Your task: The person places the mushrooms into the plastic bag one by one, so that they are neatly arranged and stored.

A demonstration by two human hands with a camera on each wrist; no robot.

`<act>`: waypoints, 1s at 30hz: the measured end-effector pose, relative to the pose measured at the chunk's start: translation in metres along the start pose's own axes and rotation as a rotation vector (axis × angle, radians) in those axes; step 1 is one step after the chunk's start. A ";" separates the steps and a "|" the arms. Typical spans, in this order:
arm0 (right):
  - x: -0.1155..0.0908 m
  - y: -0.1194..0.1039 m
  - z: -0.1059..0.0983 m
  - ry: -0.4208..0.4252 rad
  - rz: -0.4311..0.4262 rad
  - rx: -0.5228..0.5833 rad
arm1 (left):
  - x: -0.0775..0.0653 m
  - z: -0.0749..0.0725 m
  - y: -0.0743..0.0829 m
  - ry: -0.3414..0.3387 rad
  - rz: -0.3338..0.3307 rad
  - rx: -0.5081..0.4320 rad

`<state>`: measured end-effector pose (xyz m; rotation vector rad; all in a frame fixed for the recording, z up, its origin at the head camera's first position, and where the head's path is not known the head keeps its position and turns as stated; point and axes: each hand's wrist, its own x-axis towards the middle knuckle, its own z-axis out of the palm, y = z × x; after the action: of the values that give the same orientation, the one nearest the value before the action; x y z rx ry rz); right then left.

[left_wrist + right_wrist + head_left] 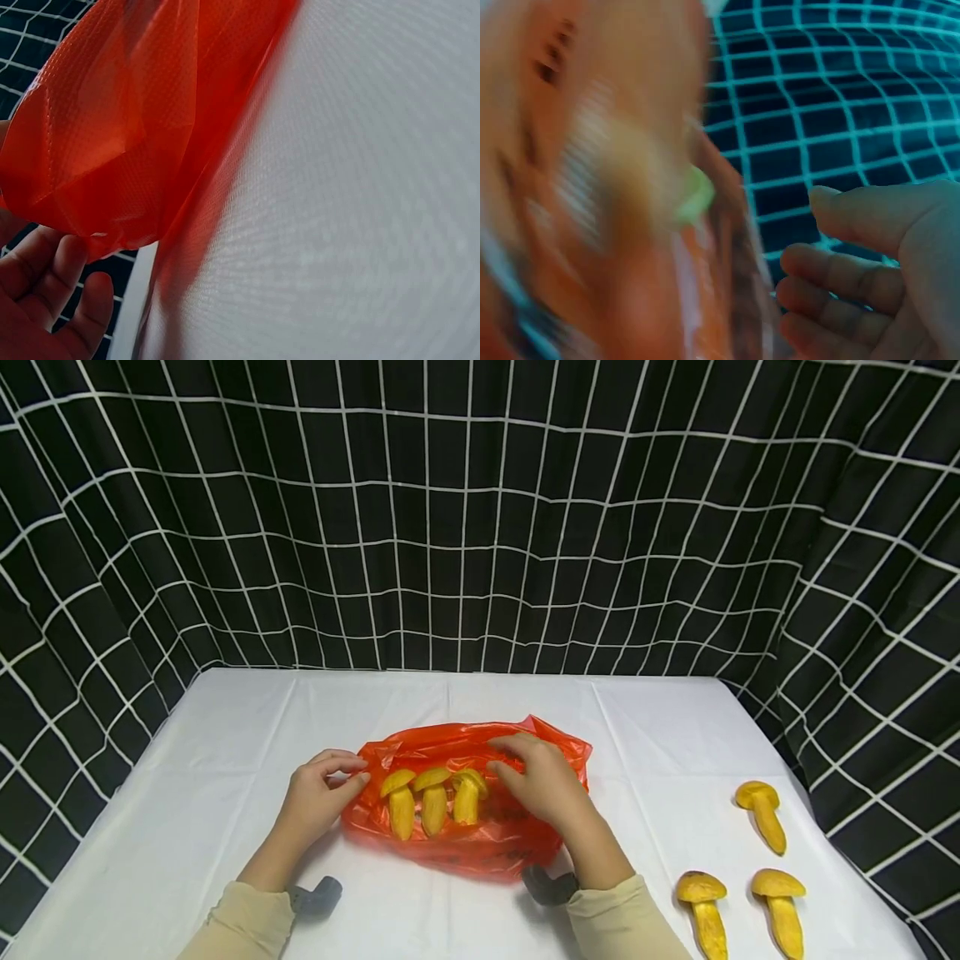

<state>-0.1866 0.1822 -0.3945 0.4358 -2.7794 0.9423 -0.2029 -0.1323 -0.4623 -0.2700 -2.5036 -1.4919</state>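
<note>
A red plastic bag (510,852) lies spread on the white table, crumpled along its far side. Side by side on its red film are three yellow mushrooms: a left one (402,814), a middle one (432,810) and a right one (467,802). My left hand (318,789) pinches the bag's left edge between thumb and fingertips; its other fingers (71,259) show loosely bent below the film. Over the bag's right part hovers my right hand (543,781), thumb and fingers apart, nothing between them. The right wrist view of the bag (615,225) is blurred.
On the table's right side lie three more yellow mushrooms: one farther back (763,817), two nearer, at left (705,914) and right (782,910). Black cloth with a white grid (450,527) stands around the back and sides of the white-covered table (247,735).
</note>
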 end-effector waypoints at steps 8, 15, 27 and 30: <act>-0.006 0.015 -0.051 0.208 -0.020 0.010 | 0.000 0.000 -0.001 -0.003 -0.009 -0.016; -0.020 0.052 -0.095 0.386 0.149 -0.022 | 0.000 0.000 0.000 -0.004 0.002 -0.013; -0.054 0.120 -0.139 0.521 0.569 -0.008 | -0.001 0.001 -0.002 0.005 0.034 0.000; -0.059 0.126 -0.144 0.488 0.604 0.010 | 0.000 0.002 -0.002 0.007 0.029 -0.003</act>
<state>-0.1619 0.3790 -0.3679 -0.5957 -2.4610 0.9954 -0.2032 -0.1317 -0.4644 -0.3003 -2.4811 -1.4835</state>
